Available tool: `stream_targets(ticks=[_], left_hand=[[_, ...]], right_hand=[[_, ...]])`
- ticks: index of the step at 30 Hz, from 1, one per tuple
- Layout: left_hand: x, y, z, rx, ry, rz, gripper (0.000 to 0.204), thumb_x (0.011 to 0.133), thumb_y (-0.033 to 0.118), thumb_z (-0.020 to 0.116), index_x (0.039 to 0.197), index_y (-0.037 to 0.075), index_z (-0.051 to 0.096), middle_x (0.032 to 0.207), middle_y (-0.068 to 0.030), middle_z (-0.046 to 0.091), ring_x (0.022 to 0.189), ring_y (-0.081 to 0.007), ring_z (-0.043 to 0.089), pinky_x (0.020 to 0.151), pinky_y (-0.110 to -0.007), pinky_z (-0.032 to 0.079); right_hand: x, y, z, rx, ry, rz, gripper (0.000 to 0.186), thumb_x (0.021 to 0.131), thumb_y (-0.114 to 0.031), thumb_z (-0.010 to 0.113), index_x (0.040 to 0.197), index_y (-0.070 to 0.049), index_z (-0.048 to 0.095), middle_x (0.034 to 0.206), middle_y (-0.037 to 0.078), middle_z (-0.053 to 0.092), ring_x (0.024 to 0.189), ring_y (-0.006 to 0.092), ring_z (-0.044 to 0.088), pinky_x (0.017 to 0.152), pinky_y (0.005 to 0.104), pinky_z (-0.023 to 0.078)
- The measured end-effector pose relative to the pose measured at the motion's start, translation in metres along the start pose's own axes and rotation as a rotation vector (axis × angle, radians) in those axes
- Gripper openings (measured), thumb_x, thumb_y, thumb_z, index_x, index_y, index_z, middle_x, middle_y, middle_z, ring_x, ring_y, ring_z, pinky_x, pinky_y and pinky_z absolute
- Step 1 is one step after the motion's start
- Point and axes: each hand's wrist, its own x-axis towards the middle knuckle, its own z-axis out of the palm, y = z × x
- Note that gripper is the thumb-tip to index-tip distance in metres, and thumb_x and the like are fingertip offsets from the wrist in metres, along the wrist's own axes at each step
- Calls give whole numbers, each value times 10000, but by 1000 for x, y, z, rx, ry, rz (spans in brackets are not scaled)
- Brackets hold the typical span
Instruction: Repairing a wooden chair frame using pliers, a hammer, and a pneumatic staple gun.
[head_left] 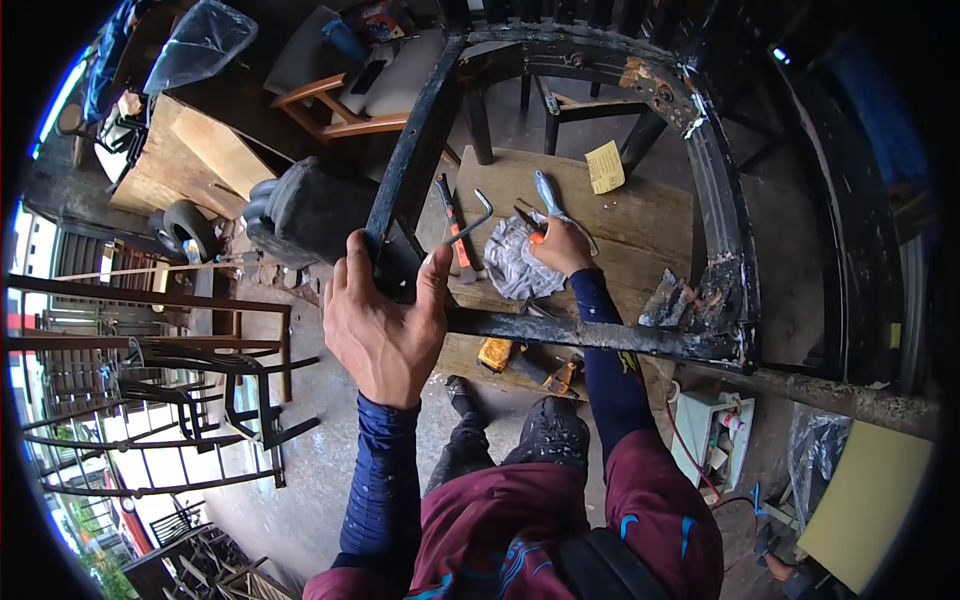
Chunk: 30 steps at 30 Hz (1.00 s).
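Observation:
My left hand (385, 325) grips the near left corner of a dark, worn wooden chair frame (415, 140), with its fingers and thumb round the corner. A bent metal rod (475, 225) sticks out by the thumb tip; whether the hand holds it too, I cannot tell. Inside the frame's opening, my right hand (562, 248) is closed on an orange-handled tool with a dark tip (528, 222), over a crumpled pale cloth (518, 262). Around the cloth, on a wooden bench (630, 240), lie a hammer (455, 225) with an orange and black handle and a blue-handled brush or scraper (548, 193).
A yellow and black power tool (530, 365) lies below the frame's near rail. Yellow sandpaper (605, 167) rests at the bench's far edge. A cushioned armchair (390, 85) stands beyond, chair frames (220, 390) at left, a white bin (712, 440) at right.

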Motion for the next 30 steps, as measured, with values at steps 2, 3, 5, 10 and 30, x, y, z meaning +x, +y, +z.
stream_targets(ticks=[2, 3, 5, 10, 30], left_hand=[[4, -8, -11, -382, -175, -167, 885, 941, 693, 604, 1322, -106, 595, 1022, -136, 676, 1000, -240, 635, 867, -361, 494], [8, -12, -14, -589, -237, -221, 846, 981, 668, 559, 1336, -99, 598, 1067, -114, 686, 1029, -199, 620, 905, -336, 480], [21, -17, -28, -796, -486, -278, 839, 1040, 643, 446, 1465, -79, 507, 1480, -218, 547, 1411, -254, 466, 1235, -369, 221], [29, -62, -24, -992, -345, -465, 581, 1037, 464, 615, 1272, -63, 682, 1153, -60, 707, 1129, -129, 593, 1051, -259, 395], [-3, -31, 5, -405, -22, -112, 900, 814, 639, 795, 1372, -39, 600, 1252, -203, 671, 1117, -299, 638, 1002, -412, 482]], right_hand=[[-5, 30, 23, -33, -69, 48, 549, 778, -351, 765, 1192, -7, 659, 1191, 259, 694, 1105, 417, 675, 963, 490, 531], [-11, 31, 27, -123, -14, -19, 564, 790, -376, 787, 1202, -12, 663, 1178, 256, 698, 1103, 419, 674, 958, 492, 532], [-14, 34, 29, 25, 353, -310, 540, 861, -417, 785, 1179, 8, 686, 1179, 235, 709, 1078, 391, 692, 939, 464, 548], [-85, -128, -71, 1468, -538, -310, 512, 1050, -506, 560, 1062, -14, 702, 855, 63, 700, 541, 91, 539, 496, 216, 395], [-89, -148, -58, 1642, -437, -574, 322, 1070, -322, 583, 1014, -16, 666, 770, 55, 645, 643, 112, 573, 610, 285, 486]])
